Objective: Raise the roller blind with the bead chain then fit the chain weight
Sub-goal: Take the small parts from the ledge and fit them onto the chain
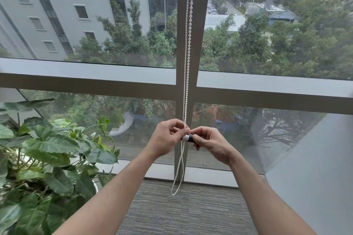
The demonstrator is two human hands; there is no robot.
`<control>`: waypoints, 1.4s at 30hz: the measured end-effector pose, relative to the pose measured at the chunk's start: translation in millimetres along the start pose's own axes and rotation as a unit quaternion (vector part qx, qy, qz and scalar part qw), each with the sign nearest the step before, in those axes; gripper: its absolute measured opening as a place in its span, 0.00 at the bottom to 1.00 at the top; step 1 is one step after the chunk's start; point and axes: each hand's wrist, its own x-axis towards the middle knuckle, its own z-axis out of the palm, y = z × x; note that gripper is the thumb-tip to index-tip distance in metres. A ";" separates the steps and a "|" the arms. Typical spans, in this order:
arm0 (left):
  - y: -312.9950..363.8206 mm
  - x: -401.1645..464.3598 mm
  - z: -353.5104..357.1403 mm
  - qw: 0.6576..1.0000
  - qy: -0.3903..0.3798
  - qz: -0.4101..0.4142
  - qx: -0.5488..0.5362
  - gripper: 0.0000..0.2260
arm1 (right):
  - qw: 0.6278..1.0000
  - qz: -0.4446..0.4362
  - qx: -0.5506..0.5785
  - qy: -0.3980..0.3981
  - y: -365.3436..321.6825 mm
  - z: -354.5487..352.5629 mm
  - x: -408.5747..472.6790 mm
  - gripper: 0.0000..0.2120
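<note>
**Inspector:** Head view. The bead chain point(188, 44) hangs down the upright window post point(198, 25) in two strands, from 12 o'clock to the hands at centre. No blind is in sight, so I judge the raising done and the fitting in hand.

**Clerk:** Where is the weight?

**Inspector:** The chain weight point(188, 137) sits between the two hands, touching both. Dark body, white cap. Its long axis lies level, 9 to 3 o'clock, cap toward 9, crosswise to the chain.

**Clerk:** The grips?

**Inspector:** The right hand point(211, 144) has fingers pressed around the dark end, from 3 o'clock. The left hand point(167, 138) pinches at the white cap and the chain where they meet, from 9 o'clock. Whether the beads are already seated inside, I cannot tell; fingers cover the joint.

**Clerk:** And below?

**Inspector:** The loop point(177, 179) hangs slack toward 6 o'clock, its bottom low before the carpet point(191, 212). A potted plant point(47, 158) stands at 8 o'clock, well apart.

**Clerk:** What governs the next move?

**Inspector:** In my judgement, the crossing. The weight lies level and the chain runs plumb; the weight must finally hang in line. The left hand is nearer the chain.
</note>
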 end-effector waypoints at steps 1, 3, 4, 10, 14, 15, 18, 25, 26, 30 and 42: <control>-2.9 -1.4 0.8 1.000 0.010 0.006 0.012 0.02 | 1.000 0.004 -0.002 0.003 3.2 0.5 -0.3 0.08; -8.2 -3.2 2.2 0.999 0.029 0.010 0.023 0.02 | 1.000 0.013 -0.008 0.007 10.5 1.3 -1.1 0.07; -10.5 -4.3 3.2 0.999 0.033 0.011 0.027 0.02 | 1.000 0.018 -0.010 0.012 14.5 1.6 -1.9 0.07; -27.8 -12.1 7.6 0.998 0.039 0.011 0.044 0.07 | 0.998 0.058 -0.009 0.034 41.4 6.0 -6.1 0.09; -42.0 -17.9 9.2 0.998 0.047 0.000 0.043 0.06 | 0.995 0.094 -0.003 0.034 61.3 12.3 -10.6 0.13; -45.1 -19.5 10.0 0.998 0.046 -0.002 0.044 0.06 | 0.994 0.103 -0.004 0.034 67.1 13.6 -11.8 0.14; -54.7 -22.1 13.0 0.998 0.046 -0.009 0.046 0.04 | 0.989 0.143 -0.002 0.028 87.3 15.4 -14.0 0.15; -76.5 -20.4 18.5 0.998 0.037 -0.025 0.044 0.03 | 0.981 0.193 -0.002 0.016 144.8 21.0 -13.6 0.13; -80.9 -19.5 19.9 0.998 0.038 -0.026 0.042 0.04 | 0.981 0.191 -0.005 0.020 153.8 20.9 -12.3 0.13; -103.3 -17.7 26.9 0.998 0.031 -0.038 0.029 0.03 | 0.980 0.195 -0.022 0.033 187.8 19.5 -8.7 0.12; -173.3 -26.4 49.8 0.997 -0.011 -0.055 0.045 0.12 | 0.968 0.205 -0.129 0.069 293.0 27.4 4.1 0.14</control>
